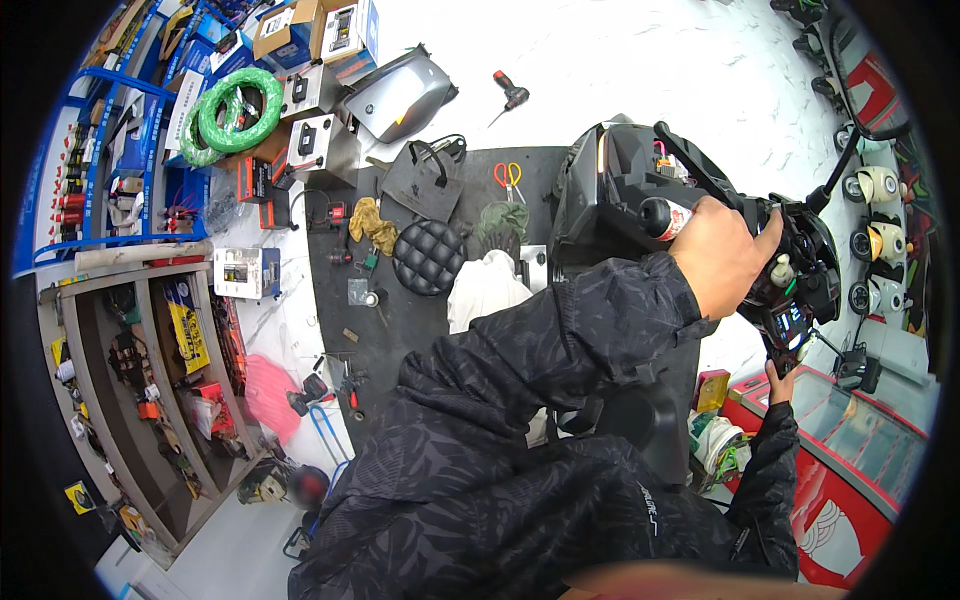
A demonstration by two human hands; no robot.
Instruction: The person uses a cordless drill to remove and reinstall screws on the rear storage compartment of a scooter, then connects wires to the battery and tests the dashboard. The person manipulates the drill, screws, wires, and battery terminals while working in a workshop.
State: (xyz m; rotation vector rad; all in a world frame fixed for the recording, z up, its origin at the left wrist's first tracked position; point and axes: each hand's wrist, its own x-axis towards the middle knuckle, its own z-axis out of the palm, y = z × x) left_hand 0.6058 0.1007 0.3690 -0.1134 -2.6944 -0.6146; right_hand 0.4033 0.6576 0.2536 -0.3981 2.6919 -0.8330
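Observation:
My left hand [712,252] is wrapped round the left handlebar grip [656,216] of a black scooter, and its thumb stretches toward the switch housing. A black end with a white and red part sticks out past the fingers. Beyond the thumb sits the lit dashboard display [789,320]. Lower in the view, my right hand [781,383] is at the handlebar's other end with its fingers bent round it; most of that grip is hidden. Black body panels [600,200] stand left of the handlebar, and part of the dark seat [640,430] shows beneath my left arm.
A dark mat [400,320] carries a quilted black cushion [430,258], scissors [508,180], cloths and small tools. A red drill [511,93] lies on the white floor. Shelves [150,370] and boxes line the left. A red glass-topped chest freezer [850,430] stands at right.

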